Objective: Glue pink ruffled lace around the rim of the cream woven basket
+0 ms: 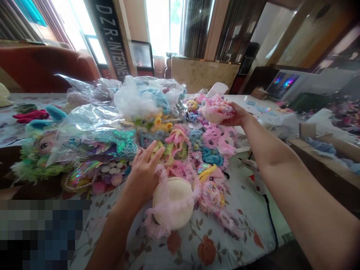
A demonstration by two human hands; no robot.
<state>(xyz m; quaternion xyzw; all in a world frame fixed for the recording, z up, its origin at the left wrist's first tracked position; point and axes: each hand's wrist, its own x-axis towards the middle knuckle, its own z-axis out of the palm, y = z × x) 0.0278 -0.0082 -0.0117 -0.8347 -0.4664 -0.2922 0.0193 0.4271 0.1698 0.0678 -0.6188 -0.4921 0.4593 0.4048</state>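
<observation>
My right hand (236,114) reaches to the back of the table, its fingers closed around a round, pink and white item with frilly decorations (215,111); its exact kind is unclear. My left hand (146,168) has its fingers stretched out at the near edge of the craft pile. Just below that hand sits a cream woven round piece, like a small straw hat (177,195), with pink lace trim (160,213) draped over it. Right of the hat lies a pink doll (215,195) with large eyes. Beyond the left fingers are a pink and yellow bundle (177,138) and blue coils (212,157).
Clear plastic bags (87,127) cover the left of the pile. A green-frilled doll (42,153) lies far left. Near the right edge, a white power strip (258,182) trails a black cord. A cardboard box (329,150) stands right. The tablecloth (194,243) is floral.
</observation>
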